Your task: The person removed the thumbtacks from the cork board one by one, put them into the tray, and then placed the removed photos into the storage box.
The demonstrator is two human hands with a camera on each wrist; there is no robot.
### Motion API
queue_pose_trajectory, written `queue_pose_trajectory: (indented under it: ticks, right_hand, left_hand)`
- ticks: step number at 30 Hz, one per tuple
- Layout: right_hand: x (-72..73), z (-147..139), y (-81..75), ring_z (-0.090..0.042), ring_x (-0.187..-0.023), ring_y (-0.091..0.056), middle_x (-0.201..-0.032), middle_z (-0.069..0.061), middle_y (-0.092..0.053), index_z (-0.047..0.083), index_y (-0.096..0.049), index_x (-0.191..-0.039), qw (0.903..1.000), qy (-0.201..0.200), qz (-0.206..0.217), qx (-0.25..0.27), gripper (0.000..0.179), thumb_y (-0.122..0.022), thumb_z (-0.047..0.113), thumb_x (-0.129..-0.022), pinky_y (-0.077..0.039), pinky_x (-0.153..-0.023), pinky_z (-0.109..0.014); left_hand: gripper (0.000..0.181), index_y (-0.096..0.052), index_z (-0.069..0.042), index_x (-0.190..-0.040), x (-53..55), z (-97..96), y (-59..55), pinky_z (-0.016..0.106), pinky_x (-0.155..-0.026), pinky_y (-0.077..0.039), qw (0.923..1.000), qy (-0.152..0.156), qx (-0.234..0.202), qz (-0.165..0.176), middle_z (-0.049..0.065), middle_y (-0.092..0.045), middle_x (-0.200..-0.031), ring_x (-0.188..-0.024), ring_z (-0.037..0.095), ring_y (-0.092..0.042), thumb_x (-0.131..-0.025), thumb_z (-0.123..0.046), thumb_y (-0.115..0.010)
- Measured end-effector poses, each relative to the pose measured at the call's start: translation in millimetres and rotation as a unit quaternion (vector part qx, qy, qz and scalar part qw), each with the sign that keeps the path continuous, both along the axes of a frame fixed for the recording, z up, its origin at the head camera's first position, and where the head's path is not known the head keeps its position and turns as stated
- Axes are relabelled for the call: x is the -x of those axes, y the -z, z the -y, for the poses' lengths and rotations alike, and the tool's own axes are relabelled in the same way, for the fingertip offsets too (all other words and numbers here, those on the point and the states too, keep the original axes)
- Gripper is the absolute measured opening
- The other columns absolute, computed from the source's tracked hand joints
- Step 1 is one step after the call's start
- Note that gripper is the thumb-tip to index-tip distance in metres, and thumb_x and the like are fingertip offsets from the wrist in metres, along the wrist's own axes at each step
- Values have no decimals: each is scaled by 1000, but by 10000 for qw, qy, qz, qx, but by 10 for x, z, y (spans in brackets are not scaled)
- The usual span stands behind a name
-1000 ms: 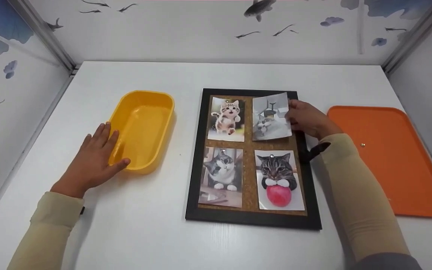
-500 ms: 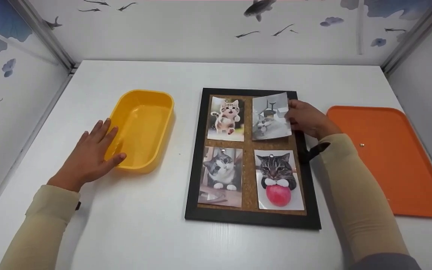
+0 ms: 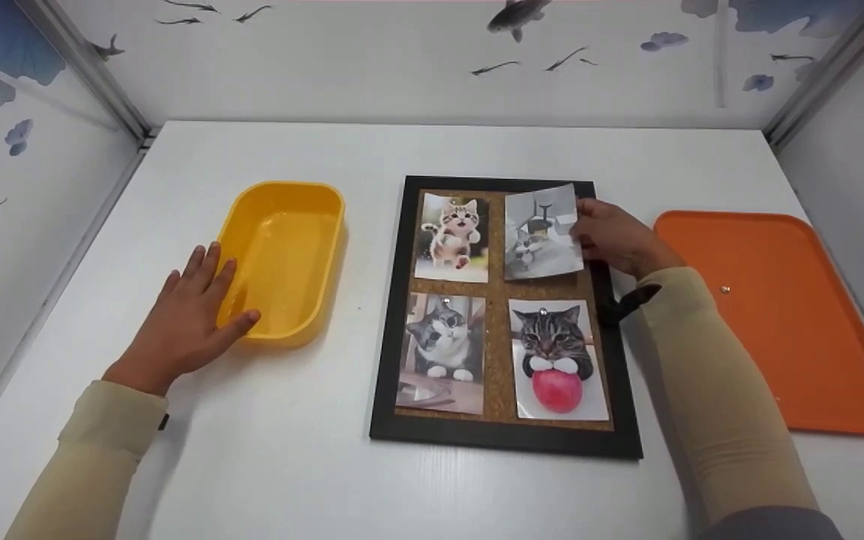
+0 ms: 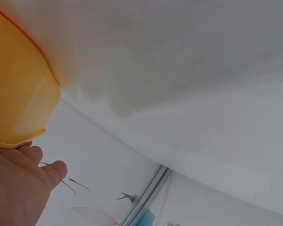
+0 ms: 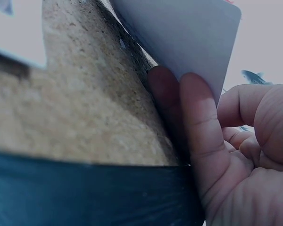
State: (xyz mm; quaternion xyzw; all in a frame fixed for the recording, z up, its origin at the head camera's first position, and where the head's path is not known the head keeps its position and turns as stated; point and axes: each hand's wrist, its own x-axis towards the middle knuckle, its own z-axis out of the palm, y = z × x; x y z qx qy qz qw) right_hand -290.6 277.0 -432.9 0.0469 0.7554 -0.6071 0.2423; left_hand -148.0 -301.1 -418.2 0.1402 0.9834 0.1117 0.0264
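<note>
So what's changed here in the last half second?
Very little: the left hand moved a touch back and rightward; the yellow tub may have shifted slightly. Nothing was newly gripped or released. The right hand still holds the grey photo; the framed corkboard and orange tray stayed put.

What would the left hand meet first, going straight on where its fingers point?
Likely the yellow container, at its left side; the left hand overlaps it in the head view, though contact is unclear.

The fingers (image 5: 202,115) pinch a pale card (image 5: 186,35), tilted up from cork (image 5: 70,108) edged by a dark frame (image 5: 94,195).
</note>
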Motion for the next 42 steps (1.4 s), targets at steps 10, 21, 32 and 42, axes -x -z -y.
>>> queue_pose_trajectory:
  ticks: [10, 21, 32, 42]
  right_hand:
    - [14, 14, -25, -27, -105, -56, -131, -13, -52, 13, -42, -144, 9999, -25, -30, -96, 43, -44, 8, -101, -55, -83, -35]
    - [-9, 7, -175, -26, -99, -55, -127, -12, -52, 11, -42, -141, 9989, 170, -364, -250, 39, -44, 10, -102, -54, -81, -34]
    - [-108, 185, -394, -25, -100, -57, -127, -12, -52, 7, -40, -138, 9977, -152, -619, 229, 36, -44, 8, -103, -54, -81, -35]
    - [-146, 563, -515, -25, -96, -59, -122, -13, -53, 6, -41, -133, 9947, -423, -808, 468, 33, -43, 5, -101, -54, -78, -36]
  left_hand:
    - [88, -19, 0, -156, -3, -13, -5, 57, -117, 3, 9998, -1, 207, -20, 19, 0, -165, -151, 33, 10, -98, -63, -40]
    - [87, -18, 3, -156, -33, -3, 0, 57, -117, 3, 9998, 119, 124, -103, 22, 0, -164, -151, 35, 7, -100, -61, -39]
    - [85, -25, 5, -153, -19, 5, 25, 58, -118, -2, 9996, 145, 24, -234, 24, -6, -163, -151, 34, 4, -100, -58, -42]
    - [87, -23, 5, -154, 6, -15, 10, 57, -118, -3, 9998, 98, 60, -166, 22, -6, -164, -151, 33, 3, -99, -60, -42]
